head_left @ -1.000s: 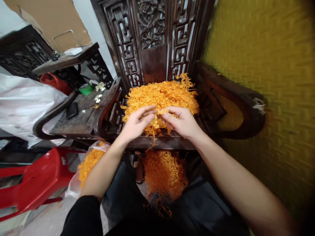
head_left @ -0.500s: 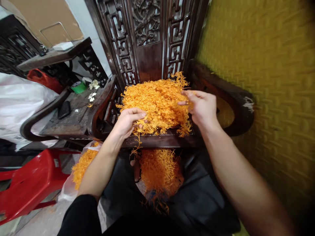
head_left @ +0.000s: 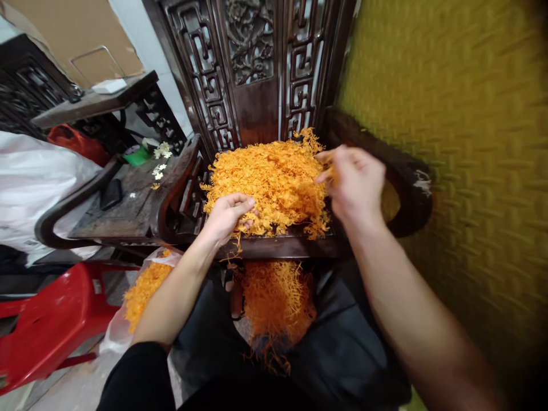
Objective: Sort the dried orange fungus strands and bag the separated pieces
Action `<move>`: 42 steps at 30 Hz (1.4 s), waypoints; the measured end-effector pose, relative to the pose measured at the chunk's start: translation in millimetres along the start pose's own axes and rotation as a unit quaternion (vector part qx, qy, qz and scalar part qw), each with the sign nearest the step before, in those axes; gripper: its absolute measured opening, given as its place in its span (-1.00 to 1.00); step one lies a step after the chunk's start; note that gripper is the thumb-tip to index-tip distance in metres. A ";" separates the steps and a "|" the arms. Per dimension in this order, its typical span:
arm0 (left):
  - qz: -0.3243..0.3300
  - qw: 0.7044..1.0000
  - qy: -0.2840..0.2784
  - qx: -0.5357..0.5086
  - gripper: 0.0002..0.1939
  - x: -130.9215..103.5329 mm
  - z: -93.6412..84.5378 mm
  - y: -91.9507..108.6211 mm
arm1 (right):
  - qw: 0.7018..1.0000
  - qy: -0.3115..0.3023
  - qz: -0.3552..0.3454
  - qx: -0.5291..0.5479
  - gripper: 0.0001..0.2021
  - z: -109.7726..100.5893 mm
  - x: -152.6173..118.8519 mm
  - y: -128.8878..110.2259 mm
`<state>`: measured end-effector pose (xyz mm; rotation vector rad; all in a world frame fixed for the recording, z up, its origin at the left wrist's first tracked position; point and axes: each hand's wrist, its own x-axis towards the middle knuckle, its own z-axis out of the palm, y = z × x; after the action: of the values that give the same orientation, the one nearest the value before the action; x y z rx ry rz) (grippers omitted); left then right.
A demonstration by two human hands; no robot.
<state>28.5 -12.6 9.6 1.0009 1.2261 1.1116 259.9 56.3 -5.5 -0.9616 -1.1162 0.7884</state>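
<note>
Bearing orange pieces (head_left: 265,182), the chair (head_left: 257,111) flanks yellow matting (head_left: 462,114).

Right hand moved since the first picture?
Yes: judged against the chair's right armrest, the right hand has moved right, from the orange pile's front to its right edge.

Yellow textured surface (head_left: 462,103) right — carved dark chair (head_left: 257,108).

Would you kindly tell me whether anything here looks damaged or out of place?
The right armrest has a whitish patch, possibly wear or residue, that stands out against its dark wood. Loose white bits lie scattered on the neighbouring seat.
</note>
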 end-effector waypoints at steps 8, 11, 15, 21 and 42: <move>0.140 0.989 0.031 0.044 -0.65 4.3 11.7 -15.3 | 0.940 -0.287 -0.080 -0.165 -0.73 40.6 -61.0 -14.9; 0.174 0.976 0.070 0.106 -0.68 3.5 4.1 -8.3 | 0.955 -0.227 -0.110 -0.154 -0.78 33.6 -43.5 -12.0; 0.197 0.959 0.199 0.051 -0.73 13.8 -20.4 3.1 | 0.996 -0.034 -0.042 -0.067 -0.74 8.0 -12.3 -10.1; 0.099 0.988 0.100 -0.069 -0.67 15.1 -12.0 1.9 | 0.960 -0.237 -0.066 -0.133 -0.81 16.2 -38.7 -17.2; 0.033 0.993 -0.024 -0.111 -0.66 1.5 12.3 3.7 | 0.920 -0.182 -0.238 -0.251 -0.77 36.0 -55.4 -2.2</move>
<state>40.4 -10.3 14.1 0.8990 1.0111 1.2392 210.7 14.2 -18.5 -0.9153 -1.8537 0.2795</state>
